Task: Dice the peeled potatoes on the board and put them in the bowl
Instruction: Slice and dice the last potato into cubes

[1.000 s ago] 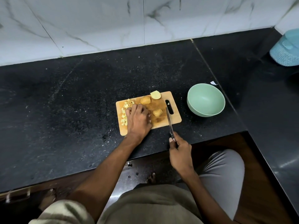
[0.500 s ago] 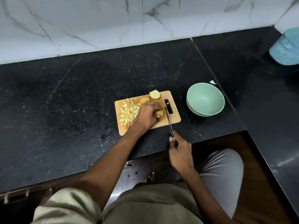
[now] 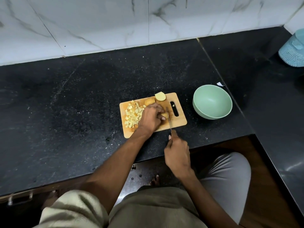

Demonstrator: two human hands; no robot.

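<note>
Within the last second the left hand (image 3: 150, 118) has been moved off the pile of diced potato (image 3: 133, 116) at the left end of the cutting board (image 3: 178, 120) and brought rightward onto a potato piece (image 3: 164, 114) near the board's middle, where that piece is now clasped under curled fingers. The knife (image 3: 168, 118), which lay angled toward the board's front right edge a moment ago, has been swung in — its blade now stands right against the held piece, apparently at the start of a cut, though how deep the edge sits cannot be made out under the fingers. The right hand (image 3: 176, 153) remains closed around the knife handle, off the board's front edge, over the tabletop (image 3: 74, 104). From this it is judged that gathering the finished dice has given way to the dicing of the next piece. Two further pieces are left uncut at the board's far edge: a rounded potato chunk (image 3: 149, 101) and a cut potato half (image 3: 160, 96), the latter overhanging the rim slightly. The green bowl (image 3: 212, 102) stands just right of the board and holds nothing visible — so the transfer step has not been begun, and roughly half of the cutting is taken to be done. A teal basket (image 3: 293, 50) sits well apart at the far right.
</note>
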